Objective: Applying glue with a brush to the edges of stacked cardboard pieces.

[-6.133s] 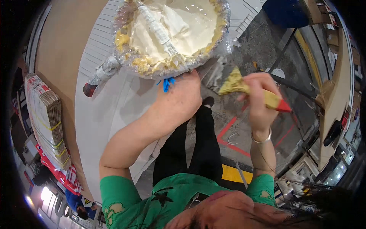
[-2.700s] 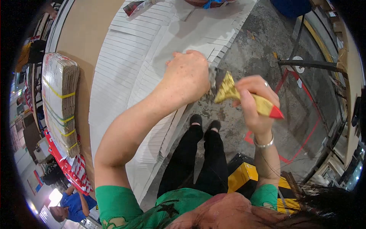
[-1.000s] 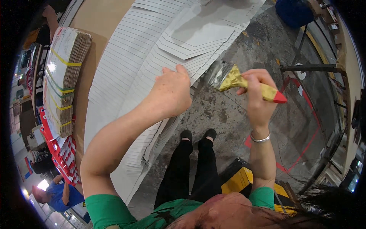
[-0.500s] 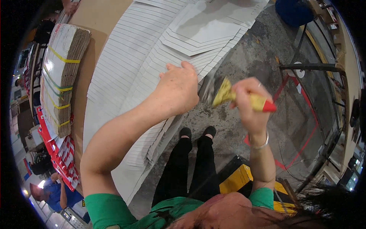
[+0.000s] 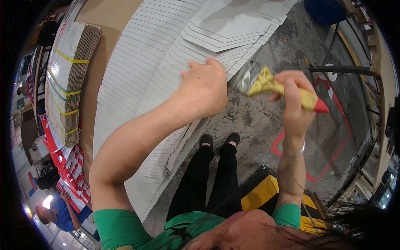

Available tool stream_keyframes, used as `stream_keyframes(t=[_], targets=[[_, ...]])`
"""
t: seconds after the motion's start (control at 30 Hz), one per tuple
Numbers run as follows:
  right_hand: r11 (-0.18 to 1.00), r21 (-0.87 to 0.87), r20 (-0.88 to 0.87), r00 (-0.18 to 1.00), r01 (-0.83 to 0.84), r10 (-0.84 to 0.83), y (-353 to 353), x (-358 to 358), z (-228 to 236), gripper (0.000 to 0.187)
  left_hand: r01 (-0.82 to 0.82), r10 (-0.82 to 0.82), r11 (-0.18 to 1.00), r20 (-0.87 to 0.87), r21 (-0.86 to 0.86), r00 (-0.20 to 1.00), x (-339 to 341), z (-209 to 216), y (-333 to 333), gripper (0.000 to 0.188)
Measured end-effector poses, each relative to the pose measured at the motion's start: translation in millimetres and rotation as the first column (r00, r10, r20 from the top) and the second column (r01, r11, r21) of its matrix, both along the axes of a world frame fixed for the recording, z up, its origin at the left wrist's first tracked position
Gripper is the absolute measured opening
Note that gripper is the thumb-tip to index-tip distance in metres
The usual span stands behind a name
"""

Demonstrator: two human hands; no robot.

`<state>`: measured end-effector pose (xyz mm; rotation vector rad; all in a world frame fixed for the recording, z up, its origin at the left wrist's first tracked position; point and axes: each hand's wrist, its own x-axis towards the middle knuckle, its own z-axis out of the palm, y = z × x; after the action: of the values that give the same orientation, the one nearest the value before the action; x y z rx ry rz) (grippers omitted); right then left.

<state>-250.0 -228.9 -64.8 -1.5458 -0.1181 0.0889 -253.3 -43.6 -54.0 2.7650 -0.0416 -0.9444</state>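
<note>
Long fanned rows of overlapping white card sheets [image 5: 129,79] spread across the left and middle of the head view. On their right edge my left hand [image 5: 204,87] is closed, with bent fingers on the sheets; its underside is hidden. To its right, my right hand [image 5: 298,98] grips the yellow handle of a paintbrush [image 5: 271,86] with a red end. The blurred bristles point toward the left hand and the sheets' edge. Whether they touch the sheets I cannot tell.
Left of the sheets, a strapped bundle of folded cardboard [image 5: 68,79] stands on the brown table [image 5: 106,18], near red-and-white packages [image 5: 68,175]. Another person [image 5: 62,214] is at the lower left. A yellow-and-black striped block [image 5: 260,193] and a dark blue round seat [image 5: 325,12] are to the right.
The paintbrush in my right hand has moved right and slightly up. My left hand has shifted a little right and up along the sheets' edge.
</note>
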Motion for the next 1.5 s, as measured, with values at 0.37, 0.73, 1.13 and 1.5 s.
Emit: stream_keyframes(t=[0.37, 0.73, 1.13, 1.5], targets=[[0.999, -0.043, -0.029, 1.0, -0.007, 0.006, -1.5, -34.1, -4.4, 0.005, 0.036, -0.044, 0.998, 0.185, 0.05, 0.982, -5.4, -9.6, -1.1, 0.028], [0.973, -0.185, 0.099, 0.982, -0.139, 0.159, -0.5, -58.8, -18.5, 0.009, -0.056, 0.055, 0.998, -0.023, -0.033, 0.998, 2.6, 0.8, -1.8, 0.067], [0.999, -0.019, 0.032, 0.999, -0.039, 0.04, -25.7, -100.5, 0.6, 0.013, 0.005, -0.009, 0.999, 0.093, 0.048, 0.996, -9.0, -1.8, -3.4, 0.041], [0.994, 0.104, -0.001, 0.999, 0.039, -0.039, -60.5, -140.9, -4.4, 0.019, -0.17, 0.008, 0.813, 0.281, 0.556, 0.96, -179.3, -40.1, -8.3, 0.093]])
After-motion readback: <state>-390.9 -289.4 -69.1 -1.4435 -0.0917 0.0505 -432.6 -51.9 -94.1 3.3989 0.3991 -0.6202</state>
